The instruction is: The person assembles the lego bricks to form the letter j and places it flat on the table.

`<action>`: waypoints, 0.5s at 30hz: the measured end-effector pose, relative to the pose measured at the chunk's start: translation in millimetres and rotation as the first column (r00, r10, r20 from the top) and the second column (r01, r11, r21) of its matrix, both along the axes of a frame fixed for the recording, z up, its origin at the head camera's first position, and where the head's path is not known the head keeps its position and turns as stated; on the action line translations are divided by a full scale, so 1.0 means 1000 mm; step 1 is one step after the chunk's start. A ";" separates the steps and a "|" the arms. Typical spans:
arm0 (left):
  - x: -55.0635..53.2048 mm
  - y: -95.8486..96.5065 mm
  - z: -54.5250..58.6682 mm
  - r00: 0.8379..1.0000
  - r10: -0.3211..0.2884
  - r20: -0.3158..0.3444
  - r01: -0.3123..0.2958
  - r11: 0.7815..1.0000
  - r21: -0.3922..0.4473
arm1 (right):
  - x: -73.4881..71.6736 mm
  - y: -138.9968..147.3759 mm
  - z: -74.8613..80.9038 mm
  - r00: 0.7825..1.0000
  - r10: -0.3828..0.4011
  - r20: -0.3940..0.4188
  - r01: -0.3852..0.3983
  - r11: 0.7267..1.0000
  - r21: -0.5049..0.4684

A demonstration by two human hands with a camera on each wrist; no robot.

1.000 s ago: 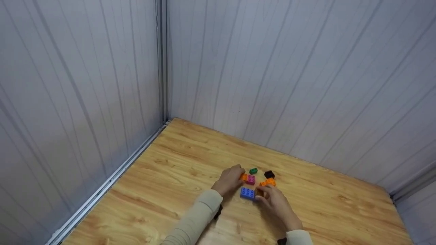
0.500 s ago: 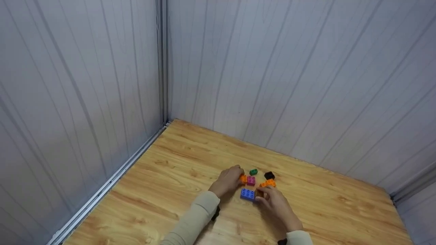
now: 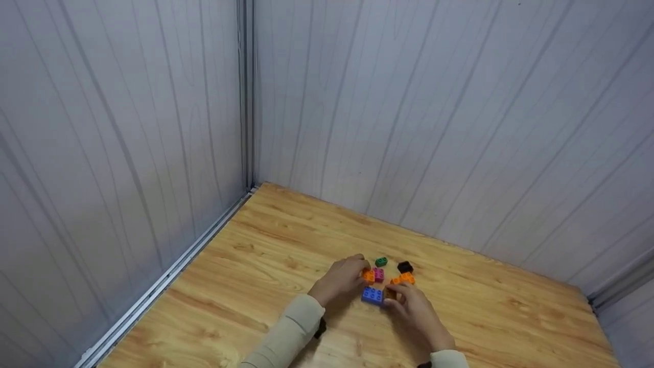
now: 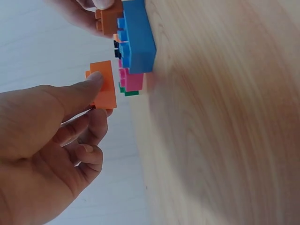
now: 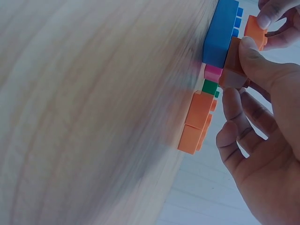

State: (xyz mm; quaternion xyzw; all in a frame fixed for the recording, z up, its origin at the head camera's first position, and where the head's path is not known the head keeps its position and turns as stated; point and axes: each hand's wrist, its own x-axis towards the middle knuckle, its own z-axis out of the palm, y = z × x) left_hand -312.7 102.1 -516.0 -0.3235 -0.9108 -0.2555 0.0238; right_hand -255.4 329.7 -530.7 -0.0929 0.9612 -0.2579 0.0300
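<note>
My left hand pinches an orange brick between thumb and fingers, holding it off the table beside a pink brick. In the right wrist view, thumb and fingers of my right hand pinch a brown brick. It is held up close to the right end of a blue brick, about level with that brick's studs. The blue brick lies studs up on the table in front of the pink one. Whether brown and blue touch, I cannot tell.
Behind the hands on the wooden table lie a small green brick, a black brick and orange bricks. White panel walls stand along the table's back and left sides.
My left hand has drawn the orange brick slightly nearer to me, level with the pink brick's front. The right hand holds the brown brick almost still. The head view has tilted up a little.
</note>
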 end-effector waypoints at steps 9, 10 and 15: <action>0.006 -0.006 -0.002 0.999 -0.043 0.014 0.044 0.998 -0.055 | 0.001 -0.001 -0.001 0.999 0.007 -0.041 -0.007 1.000 0.011; 0.007 -0.007 -0.003 0.999 -0.045 0.023 0.046 0.997 -0.055 | 0.001 -0.001 -0.001 0.999 0.002 -0.039 -0.002 1.000 0.010; 0.010 -0.011 -0.005 0.997 -0.054 0.049 0.057 0.997 -0.057 | 0.001 -0.002 -0.001 1.000 -0.021 -0.018 0.021 1.000 -0.002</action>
